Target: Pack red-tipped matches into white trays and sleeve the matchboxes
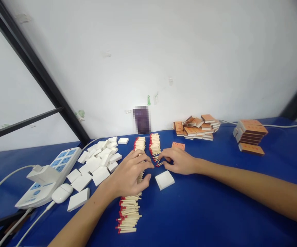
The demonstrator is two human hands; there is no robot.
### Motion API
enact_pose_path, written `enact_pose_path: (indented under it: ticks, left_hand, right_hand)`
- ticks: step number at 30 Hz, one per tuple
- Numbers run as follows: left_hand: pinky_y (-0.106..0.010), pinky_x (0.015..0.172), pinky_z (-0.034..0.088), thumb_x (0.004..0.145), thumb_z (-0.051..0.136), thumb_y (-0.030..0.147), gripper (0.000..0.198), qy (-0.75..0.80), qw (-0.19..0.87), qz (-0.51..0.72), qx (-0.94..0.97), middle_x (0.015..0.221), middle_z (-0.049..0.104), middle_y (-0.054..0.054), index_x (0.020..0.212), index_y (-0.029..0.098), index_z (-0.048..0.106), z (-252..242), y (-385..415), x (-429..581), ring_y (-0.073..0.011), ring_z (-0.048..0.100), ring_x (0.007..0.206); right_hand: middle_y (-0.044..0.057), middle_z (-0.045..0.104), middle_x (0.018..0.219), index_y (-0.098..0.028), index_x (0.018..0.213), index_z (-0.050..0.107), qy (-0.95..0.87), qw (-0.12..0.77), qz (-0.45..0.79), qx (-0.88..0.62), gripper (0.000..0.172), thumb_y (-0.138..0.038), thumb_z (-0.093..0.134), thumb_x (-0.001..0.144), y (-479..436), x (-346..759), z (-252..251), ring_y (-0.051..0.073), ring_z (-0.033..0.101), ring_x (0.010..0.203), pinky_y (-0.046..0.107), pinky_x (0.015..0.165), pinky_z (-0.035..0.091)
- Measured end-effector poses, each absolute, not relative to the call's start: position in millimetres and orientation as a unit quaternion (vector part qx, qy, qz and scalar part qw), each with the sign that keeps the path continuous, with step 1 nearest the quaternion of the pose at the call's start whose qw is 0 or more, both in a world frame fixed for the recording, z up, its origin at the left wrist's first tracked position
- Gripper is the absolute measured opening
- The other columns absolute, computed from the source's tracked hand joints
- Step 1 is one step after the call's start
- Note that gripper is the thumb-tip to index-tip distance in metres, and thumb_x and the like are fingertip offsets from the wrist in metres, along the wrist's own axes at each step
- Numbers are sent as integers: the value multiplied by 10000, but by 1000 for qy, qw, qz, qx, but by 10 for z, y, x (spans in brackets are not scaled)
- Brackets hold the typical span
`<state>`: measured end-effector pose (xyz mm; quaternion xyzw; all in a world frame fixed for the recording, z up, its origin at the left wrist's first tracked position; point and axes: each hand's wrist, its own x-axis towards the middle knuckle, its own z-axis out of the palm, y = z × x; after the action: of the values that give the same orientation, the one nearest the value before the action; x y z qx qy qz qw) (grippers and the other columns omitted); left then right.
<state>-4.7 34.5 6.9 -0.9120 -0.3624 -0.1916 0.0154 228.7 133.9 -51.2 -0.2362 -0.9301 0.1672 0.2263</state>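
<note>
My left hand (131, 173) lies curled over a long row of red-tipped matches (129, 212) on the blue table (215, 206), its fingers pinching a few matches near the row's middle. My right hand (179, 160) rests to the right of it, fingertips closed on a small bunch of matches (160, 163) drawn from a second row of matches (154, 144). A white inner matchbox tray (164, 179) lies just below my right hand. A single orange box sleeve (178, 145) lies behind that hand.
A heap of white trays (96, 164) lies at left, beside a white power strip (47, 178) with plugs and cables. Orange matchboxes are piled at the back (197, 127) and stacked at far right (250, 135). A white wall stands close behind.
</note>
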Motion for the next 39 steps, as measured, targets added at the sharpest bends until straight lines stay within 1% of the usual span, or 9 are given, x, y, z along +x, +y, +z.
enact_pose_path:
  ticks: [4,8,14,17,22,28,31,36,39]
  left_hand:
    - [-558,1038,375,872,623,347,405,-394,23,-144,-908,1315,598,-122,1248,194,640,88,324,-15,-356,469,1254]
    - [-602,1089,310,900,603,497,585,-421,35,-82,-902,1437,495,-155,1400,201,541,74,313,5,-396,403,1339]
    - [-619,1107,288,922,572,544,550,-440,20,-66,-895,1471,470,-149,1368,223,584,63,326,15,-409,366,1376]
    - [-643,1102,288,913,586,552,584,-441,14,-64,-895,1480,463,-152,1399,230,554,70,336,24,-416,359,1381]
    - [-664,1108,275,904,602,501,569,-441,14,-37,-897,1506,435,-151,1407,241,548,70,329,69,-425,321,1414]
    - [-666,1142,231,920,559,502,568,-460,18,4,-887,1559,375,-156,1417,227,545,58,327,120,-419,267,1458]
    - [-662,1150,220,905,569,495,581,-466,20,15,-885,1553,382,-157,1422,231,541,59,330,118,-410,255,1468]
    - [-643,1169,203,893,582,458,567,-463,19,11,-886,1539,398,-146,1416,242,548,49,330,109,-392,255,1472]
    - [-643,1159,224,884,594,461,570,-463,15,6,-886,1538,399,-142,1410,243,555,45,330,110,-402,271,1461]
  right_hand:
    - [17,611,777,-152,949,682,-929,236,148,-243,182,-136,538,838,1310,2287,-497,131,495,654,252,606,329]
    - [31,635,819,-151,990,715,-933,233,149,-228,230,-127,538,846,1299,2297,-482,133,531,684,246,629,354]
    - [39,651,831,-152,1016,730,-937,237,141,-217,252,-124,541,852,1309,2308,-468,139,549,692,249,630,358]
    - [43,661,835,-147,1029,722,-936,241,132,-220,254,-125,531,862,1307,2307,-477,146,563,703,254,628,351]
    - [53,675,862,-152,988,728,-937,238,124,-224,228,-137,529,878,1308,2304,-482,154,583,736,256,628,341]
    - [39,659,834,-151,938,723,-938,238,119,-221,196,-114,545,864,1314,2306,-477,144,560,721,257,625,324]
    - [38,626,832,-145,900,718,-938,244,114,-220,174,-117,550,867,1312,2318,-488,134,529,697,257,612,310]
    - [37,598,864,-142,963,722,-934,254,113,-223,200,-120,544,876,1321,2322,-508,127,524,704,253,616,314]
    - [30,591,827,-141,901,724,-935,252,113,-221,180,-126,546,872,1321,2316,-502,126,520,695,254,610,307]
